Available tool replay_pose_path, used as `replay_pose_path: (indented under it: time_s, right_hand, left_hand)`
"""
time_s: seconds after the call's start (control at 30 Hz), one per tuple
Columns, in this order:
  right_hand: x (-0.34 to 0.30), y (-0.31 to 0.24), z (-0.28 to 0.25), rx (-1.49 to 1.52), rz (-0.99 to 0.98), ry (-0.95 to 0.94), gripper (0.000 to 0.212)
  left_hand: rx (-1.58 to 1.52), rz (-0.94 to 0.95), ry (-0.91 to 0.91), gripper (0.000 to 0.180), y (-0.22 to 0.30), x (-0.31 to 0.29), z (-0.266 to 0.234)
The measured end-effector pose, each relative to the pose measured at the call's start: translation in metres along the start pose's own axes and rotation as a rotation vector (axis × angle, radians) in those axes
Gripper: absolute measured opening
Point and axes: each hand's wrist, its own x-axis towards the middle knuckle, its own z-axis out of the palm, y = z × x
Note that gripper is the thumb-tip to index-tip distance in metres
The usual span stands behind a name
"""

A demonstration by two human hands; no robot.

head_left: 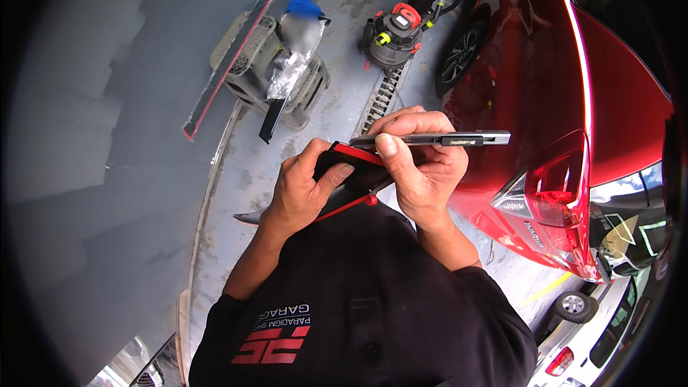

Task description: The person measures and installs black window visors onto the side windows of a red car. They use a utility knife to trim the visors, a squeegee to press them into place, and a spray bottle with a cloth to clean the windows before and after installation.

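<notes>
Well left of the one red car (516,93): one long red-edged strip (232,56), then one plastic-wrapped piece (289,72). Closer to the car: one black red-edged trim piece (368,173), gripped in the left hand (295,190). Then one vacuum (393,39) near the car's wheel (459,61), plus one slim knife (462,140) pinched in the right hand (428,172), over toward the car tbh.

Black shirt (423,315), short sleeves (487,294), red and white chest print (276,346), bare forearms (448,244)
</notes>
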Motion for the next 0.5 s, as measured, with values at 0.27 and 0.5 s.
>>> replay_pose_path:
  time_s: [0.27, 0.5]
  right_hand:
    - [0.0008, 0.0005, 0.0014, 0.018, -0.007, -0.006, 0.017]
    - [0.0018, 0.0002, 0.0034, -0.002, -0.008, 0.005, 0.016]
  left_hand:
    - [0.001, 0.054, 0.017, 0.030, 0.0023, 0.0031, -0.0001]
    - [-0.013, 0.029, 0.016, 0.028, 0.0035, 0.0036, -0.0013]
